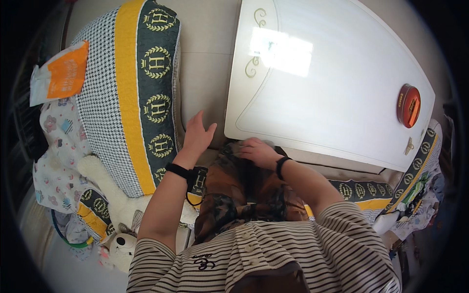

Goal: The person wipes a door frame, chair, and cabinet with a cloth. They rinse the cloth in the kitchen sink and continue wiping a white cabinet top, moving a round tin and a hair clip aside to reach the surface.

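Above the floor gap between the sofa and the table, my left hand (199, 133) is held out with its thumb apart and nothing in it. My right hand (258, 152) lies at the knees on the dark and brown patterned clothing (223, 183); whether its fingers pinch the cloth cannot be made out. Just beyond the right hand is the near edge of a glossy white table (329, 121) with gold scroll trim. To the left of my left hand is a sofa arm under a quilted cover (128, 91) with houndstooth, yellow and dark green bands.
A red oval tin (408, 106) stands on the table's right side. An orange and white packet (66, 75) lies on the sofa arm's outer side. A white plush toy (122, 245) lies at my left. More covered seating (361, 192) runs along the right.
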{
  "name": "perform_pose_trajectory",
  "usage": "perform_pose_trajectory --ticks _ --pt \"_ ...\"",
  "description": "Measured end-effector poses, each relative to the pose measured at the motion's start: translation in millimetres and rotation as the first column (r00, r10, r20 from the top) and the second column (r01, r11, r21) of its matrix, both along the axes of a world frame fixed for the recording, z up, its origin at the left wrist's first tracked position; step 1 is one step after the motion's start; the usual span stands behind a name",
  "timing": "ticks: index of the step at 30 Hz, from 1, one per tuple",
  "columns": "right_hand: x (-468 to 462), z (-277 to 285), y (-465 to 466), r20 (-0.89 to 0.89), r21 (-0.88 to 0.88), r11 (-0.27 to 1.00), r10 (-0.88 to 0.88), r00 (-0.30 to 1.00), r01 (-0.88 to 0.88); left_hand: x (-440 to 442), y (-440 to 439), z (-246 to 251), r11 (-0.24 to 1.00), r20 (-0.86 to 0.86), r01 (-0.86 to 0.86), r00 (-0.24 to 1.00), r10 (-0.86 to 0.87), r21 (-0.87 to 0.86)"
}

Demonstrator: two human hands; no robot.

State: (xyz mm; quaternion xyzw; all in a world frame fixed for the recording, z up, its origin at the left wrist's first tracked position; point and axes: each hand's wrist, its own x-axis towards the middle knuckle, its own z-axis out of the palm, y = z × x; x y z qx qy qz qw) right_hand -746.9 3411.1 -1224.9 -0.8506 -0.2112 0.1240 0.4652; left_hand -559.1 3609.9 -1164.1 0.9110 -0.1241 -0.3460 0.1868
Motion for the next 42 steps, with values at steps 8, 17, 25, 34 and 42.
perform_pose_trajectory --ticks 8,17,25,34,42 --pt "-96.9 34.7 -101.3 -0.002 -0.357 0.427 -0.89 0.457 0.831 33.3 -25.2 -1.0 0.983 -0.031 0.168 0.985 -0.17 -0.07" --pt "-20.2 -20.6 31.7 -0.116 -0.635 -0.155 -0.949 -0.293 0.757 111.1 31.3 9.2 0.899 0.002 0.377 0.922 -0.386 -0.223" --pt "198.7 -2.3 187.3 -0.369 -0.308 -0.036 -0.916 -0.154 0.951 204.9 136.8 48.2 0.947 -0.077 0.304 0.947 -0.312 -0.1" --pt "179.6 28.1 58.7 0.054 -0.459 0.084 -0.991 0.122 0.884 248.5 87.3 50.4 0.952 -0.184 0.269 0.938 -0.293 -0.146" --pt "272.5 -19.8 -0.3 0.16 -0.58 0.098 -0.96 0.231 0.808 295.6 -39.2 43.1 0.88 -0.236 0.468 0.849 -0.472 -0.077"
